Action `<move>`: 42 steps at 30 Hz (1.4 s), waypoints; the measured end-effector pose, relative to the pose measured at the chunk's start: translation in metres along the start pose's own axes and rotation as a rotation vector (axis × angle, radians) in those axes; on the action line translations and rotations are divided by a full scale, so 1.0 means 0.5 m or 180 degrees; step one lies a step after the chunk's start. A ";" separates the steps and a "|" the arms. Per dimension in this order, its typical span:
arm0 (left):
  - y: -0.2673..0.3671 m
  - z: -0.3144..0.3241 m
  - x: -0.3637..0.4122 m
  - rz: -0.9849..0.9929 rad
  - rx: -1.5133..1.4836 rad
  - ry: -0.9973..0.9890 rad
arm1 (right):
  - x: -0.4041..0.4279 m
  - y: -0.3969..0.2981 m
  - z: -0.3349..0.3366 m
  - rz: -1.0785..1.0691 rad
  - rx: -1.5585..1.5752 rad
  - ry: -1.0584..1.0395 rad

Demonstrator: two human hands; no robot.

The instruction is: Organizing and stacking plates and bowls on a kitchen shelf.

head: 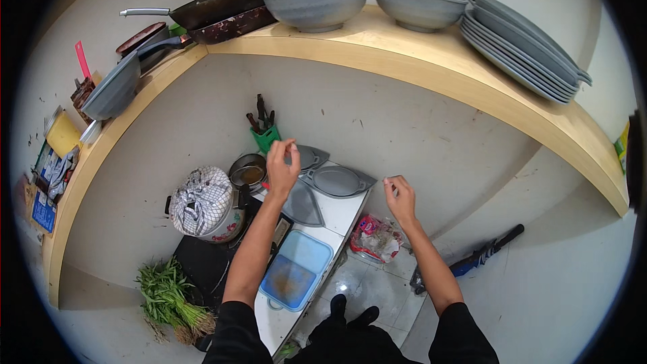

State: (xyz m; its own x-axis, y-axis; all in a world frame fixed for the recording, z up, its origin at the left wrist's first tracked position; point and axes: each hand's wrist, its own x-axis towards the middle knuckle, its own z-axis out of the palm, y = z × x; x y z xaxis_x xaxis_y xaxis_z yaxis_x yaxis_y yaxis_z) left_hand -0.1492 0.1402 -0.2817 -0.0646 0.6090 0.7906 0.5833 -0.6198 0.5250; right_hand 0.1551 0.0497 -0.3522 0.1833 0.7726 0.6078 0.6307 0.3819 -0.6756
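Observation:
My left hand (282, 169) is raised over the white counter (336, 217), its fingers loosely curled and nothing visible in it. Below and beside it are grey sizzler-type plates: an oval one (338, 181) in a pointed base and a bare grey base (303, 205). A green plastic holder (265, 137) with several knives stands just behind that hand, against the wall. Off the counter's right edge, my right hand (402, 199) hangs in the air above the floor, fingers bent, with nothing seen in it. A light blue divided plastic tray (311, 250) with brownish residue lies nearer my body.
A large pot (222, 230) under a checked cloth (199, 194) stands beside a small pan (247, 169). Leafy greens (172, 288) lie at left. Bowls (316, 5), stacked plates (515, 55) and pans crowd the wooden shelf (404, 43). A rubbish bag (376, 237) and umbrella (485, 255) sit low at right.

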 end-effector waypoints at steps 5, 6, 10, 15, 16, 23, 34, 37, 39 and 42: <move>-0.303 0.072 -0.143 -0.0635 0.0593 -0.0621 | -0.025 0.094 0.193 0.0267 -0.0236 -0.0771; -0.370 0.072 -0.171 -0.1077 0.0764 -0.0976 | -0.030 0.110 0.240 0.0415 -0.0158 -0.0940; -0.420 0.223 -0.211 -0.2140 0.0624 -0.1753 | -0.029 0.284 0.290 0.0954 -0.0247 -0.0890; -0.508 0.256 -0.243 -0.2232 0.0843 -0.1837 | -0.044 0.340 0.409 0.1714 0.0014 -0.1092; -0.507 0.279 -0.244 -0.2257 0.0952 -0.1860 | -0.056 0.366 0.418 0.1689 -0.0127 -0.1031; -0.512 0.325 -0.248 -0.2814 0.1106 -0.2363 | -0.081 0.445 0.468 0.2002 -0.0639 -0.0786; -0.552 0.341 -0.263 -0.3022 0.0171 -0.1976 | -0.057 0.449 0.427 0.3356 0.1623 -0.0694; -0.533 0.362 -0.258 -0.3080 0.0070 -0.1839 | -0.046 0.438 0.386 0.3096 0.1684 -0.0671; -0.540 0.342 -0.245 -0.2962 0.0031 -0.1721 | -0.028 0.395 0.368 0.3004 0.1760 -0.0640; -0.515 0.325 -0.213 -0.2809 -0.0293 -0.1626 | -0.008 0.348 0.310 0.2702 0.1785 -0.0801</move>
State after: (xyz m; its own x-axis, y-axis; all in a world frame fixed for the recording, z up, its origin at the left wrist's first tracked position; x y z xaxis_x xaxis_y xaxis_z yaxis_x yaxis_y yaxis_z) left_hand -0.1608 0.3157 -0.5522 -0.0755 0.9914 -0.1070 0.4291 0.1291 0.8940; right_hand 0.1473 0.1917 -0.5370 0.1994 0.9555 -0.2175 -0.0834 -0.2046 -0.9753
